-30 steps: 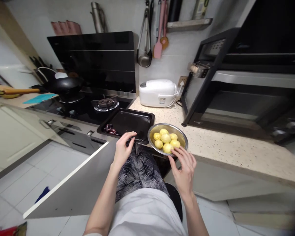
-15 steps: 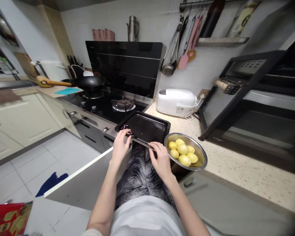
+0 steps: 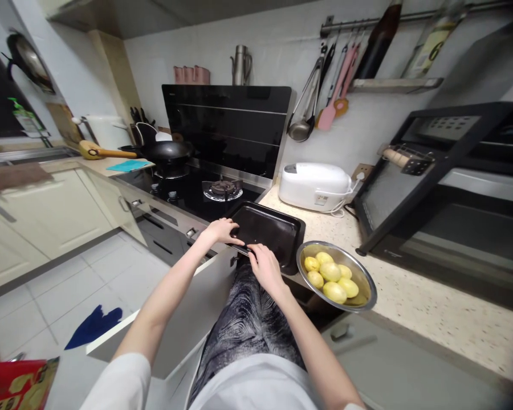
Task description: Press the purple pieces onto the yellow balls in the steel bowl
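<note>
A black baking tray point(image 3: 271, 228) lies across the counter edge, right of the stove. My left hand point(image 3: 223, 230) is at its near left corner, thumb and fingers bent around the rim. At the middle of the near edge, my right hand point(image 3: 264, 265) has its fingers on the rim, close to the left fingertips. Both hands look closed on the tray's edge, and the undersides of the fingers are hidden. Beside the tray's right side stands a steel bowl point(image 3: 365, 279) holding several yellow-green, egg-shaped fruits point(image 3: 330, 271).
A black wok point(image 3: 166, 150) stands on the left burner. The white appliance point(image 3: 315, 185) is behind the tray, and a black oven point(image 3: 457, 228) at the right. An open cabinet door point(image 3: 196, 307) juts out by my legs. Blue cloth point(image 3: 94, 326) lies on the floor.
My view has shifted, so the scene sits lower and further right. My left hand has turned, its forearm now slanting in from the left, and its fingertips are nearer my right hand.
</note>
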Tool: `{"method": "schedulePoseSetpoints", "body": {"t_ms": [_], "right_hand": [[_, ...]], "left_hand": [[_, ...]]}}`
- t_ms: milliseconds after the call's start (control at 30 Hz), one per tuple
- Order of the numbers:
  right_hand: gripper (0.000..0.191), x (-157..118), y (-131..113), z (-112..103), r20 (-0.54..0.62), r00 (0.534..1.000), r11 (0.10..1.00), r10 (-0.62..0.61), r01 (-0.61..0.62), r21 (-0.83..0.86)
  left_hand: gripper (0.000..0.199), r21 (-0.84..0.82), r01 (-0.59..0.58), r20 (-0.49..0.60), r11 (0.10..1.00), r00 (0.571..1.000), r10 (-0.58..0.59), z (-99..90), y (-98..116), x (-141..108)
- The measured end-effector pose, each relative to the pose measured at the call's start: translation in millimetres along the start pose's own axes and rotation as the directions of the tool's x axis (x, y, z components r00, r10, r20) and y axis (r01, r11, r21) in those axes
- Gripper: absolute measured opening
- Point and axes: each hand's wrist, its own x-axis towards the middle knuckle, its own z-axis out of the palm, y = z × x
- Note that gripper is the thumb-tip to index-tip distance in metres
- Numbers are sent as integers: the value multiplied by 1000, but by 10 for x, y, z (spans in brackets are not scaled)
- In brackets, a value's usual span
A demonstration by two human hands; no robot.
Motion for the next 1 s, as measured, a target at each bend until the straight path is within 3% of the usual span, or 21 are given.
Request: {"method": "schedulePoseSetpoints", "body": {"t_ms": [133,233,400,567,833,1000], "right_hand": [[26,-39,-15,17,0,1000,999,-25,25,-31],[27,-36,-31,25,-2,1000,999,-21,21,-49],[27,-28,-39,89,-42,999,999,-11,9,-46],[27,-6,-34,177,-77,997,1000,-1,-1,-24],[26,105,-97,182,-1,998,993,66,-66,99],[28,170,-146,178,48,994,989,101,-106,108]], "left_hand": [[82,81,26,119,996,992,-35,-53,44,119],[77,80,-20,150,997,989,8,-67,43,170],[52,-6,-192,149,981,970,191,-22,-48,181],[42,-210,-400,63,892,905,421,46,-118,141],[34,-309,-349,27,885,927,375,56,-196,10],[41,-385,-342,36,857,922,385,41,-211,-3]]}}
